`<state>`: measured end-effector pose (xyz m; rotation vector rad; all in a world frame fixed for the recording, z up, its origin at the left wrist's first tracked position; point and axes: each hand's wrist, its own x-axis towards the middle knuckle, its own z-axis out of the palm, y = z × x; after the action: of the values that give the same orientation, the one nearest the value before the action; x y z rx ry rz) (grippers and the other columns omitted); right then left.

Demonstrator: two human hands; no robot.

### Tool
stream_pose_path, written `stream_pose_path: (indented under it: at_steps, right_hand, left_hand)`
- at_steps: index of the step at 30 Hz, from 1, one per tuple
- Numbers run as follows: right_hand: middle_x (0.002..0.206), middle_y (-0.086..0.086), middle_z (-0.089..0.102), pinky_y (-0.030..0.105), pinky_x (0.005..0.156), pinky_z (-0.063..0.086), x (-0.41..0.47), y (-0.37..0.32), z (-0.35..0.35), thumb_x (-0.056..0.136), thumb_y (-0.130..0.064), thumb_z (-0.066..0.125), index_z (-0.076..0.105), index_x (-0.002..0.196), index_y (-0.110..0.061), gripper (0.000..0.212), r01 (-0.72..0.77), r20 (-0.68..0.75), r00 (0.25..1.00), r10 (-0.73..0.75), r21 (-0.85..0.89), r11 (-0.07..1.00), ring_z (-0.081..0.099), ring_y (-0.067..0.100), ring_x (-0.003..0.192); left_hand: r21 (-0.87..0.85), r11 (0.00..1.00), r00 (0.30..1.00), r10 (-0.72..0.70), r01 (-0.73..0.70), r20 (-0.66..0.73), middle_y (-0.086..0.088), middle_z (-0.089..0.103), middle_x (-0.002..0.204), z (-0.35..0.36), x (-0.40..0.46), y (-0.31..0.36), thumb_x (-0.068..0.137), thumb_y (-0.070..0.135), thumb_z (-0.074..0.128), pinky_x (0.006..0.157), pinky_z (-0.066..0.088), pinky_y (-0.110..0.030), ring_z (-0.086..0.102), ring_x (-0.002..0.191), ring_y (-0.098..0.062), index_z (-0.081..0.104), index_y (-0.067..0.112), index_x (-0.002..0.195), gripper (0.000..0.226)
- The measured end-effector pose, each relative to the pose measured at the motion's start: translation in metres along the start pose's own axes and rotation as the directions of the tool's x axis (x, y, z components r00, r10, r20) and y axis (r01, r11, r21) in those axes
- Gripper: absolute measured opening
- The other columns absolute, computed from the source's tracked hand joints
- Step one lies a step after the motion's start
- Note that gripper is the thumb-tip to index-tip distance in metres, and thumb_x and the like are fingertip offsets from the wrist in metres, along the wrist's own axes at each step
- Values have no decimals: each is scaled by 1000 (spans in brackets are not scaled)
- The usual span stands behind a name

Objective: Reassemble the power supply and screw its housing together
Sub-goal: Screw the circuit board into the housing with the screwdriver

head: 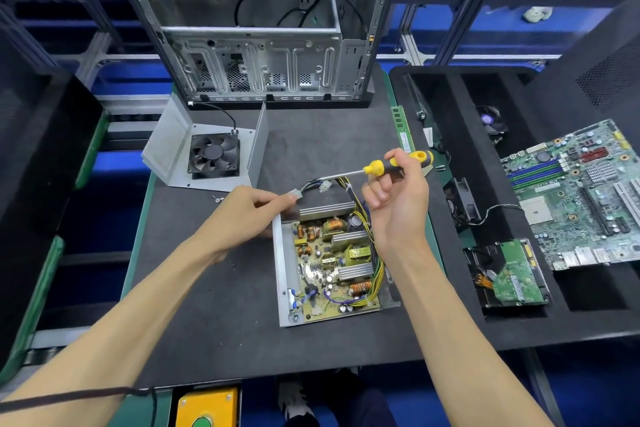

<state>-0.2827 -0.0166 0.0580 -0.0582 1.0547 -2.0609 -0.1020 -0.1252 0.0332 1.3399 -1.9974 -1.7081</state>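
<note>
The open grey metal power supply base (332, 267), circuit board exposed, lies on the dark desk (214, 305). The left hand (249, 208) pinches a white cable connector (296, 195) at its far edge. The right hand (398, 198) holds a yellow-and-black screwdriver (388, 166) above it. The grey fan cover (207, 149) lies beyond, apart.

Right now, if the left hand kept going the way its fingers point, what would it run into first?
The left hand points right, pinching a white connector. Straight on lie the power supply's cable bundle and the screwdriver shaft, then the right hand. Depth is unclear, so which comes first is uncertain.
</note>
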Motion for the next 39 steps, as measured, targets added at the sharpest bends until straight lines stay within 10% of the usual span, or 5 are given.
stream_pose_path:
  at_steps: [5, 10, 16, 34, 39]
  right_hand:
    - [52, -6, 35, 22, 40, 31, -4, 3, 2, 98, -14, 53, 53, 80, -16, 18, 196, 174, 973, -154, -264, 944, 29, 10, 44]
    - [69, -1, 55, 32, 53, 43, -10, 13, 14, 97, -25, 58, 56, 87, -28, 11, 623, 607, 762, -226, -591, 513, 51, 20, 59]
    - [58, 7, 47, 29, 55, 36, -8, 26, 18, 98, -20, 59, 53, 88, -10, 16, 719, 725, 684, -85, -649, 249, 38, 18, 51]
    - [58, -2, 50, 43, 59, 46, 2, 35, 20, 98, -27, 63, 56, 90, -13, 18, 746, 751, 658, 50, -660, 91, 43, 18, 55]
    - [58, -1, 53, 32, 53, 38, 4, 33, 17, 93, -37, 73, 41, 83, -20, 37, 759, 761, 648, 25, -649, 62, 41, 24, 57]
  left_hand:
    - [-281, 959, 997, -62, 45, -52, -4, 76, 107, 3, -15, -15, 101, 38, 57, 71, 57, -16, 72, 99, -7, 76, 18, 102, 28]
    - [-397, 917, 994, -74, 37, -79, -1, 77, 108, 8, -20, -18, 102, 35, 57, 74, 58, -17, 73, 101, -7, 75, 14, 105, 28]
    - [-398, 917, 994, -52, 8, -100, -4, 77, 107, 10, -18, -18, 100, 34, 60, 72, 58, -17, 73, 101, -9, 75, 8, 106, 31]
    - [-364, 931, 997, -59, 39, -45, -6, 75, 113, 4, -15, -19, 98, 36, 64, 78, 60, -22, 71, 106, -11, 76, 13, 108, 28]
    - [-3, 992, 972, 125, -128, -200, 7, 75, 104, -5, -14, -8, 101, 30, 58, 97, 53, -32, 68, 104, -10, 74, 18, 108, 21]
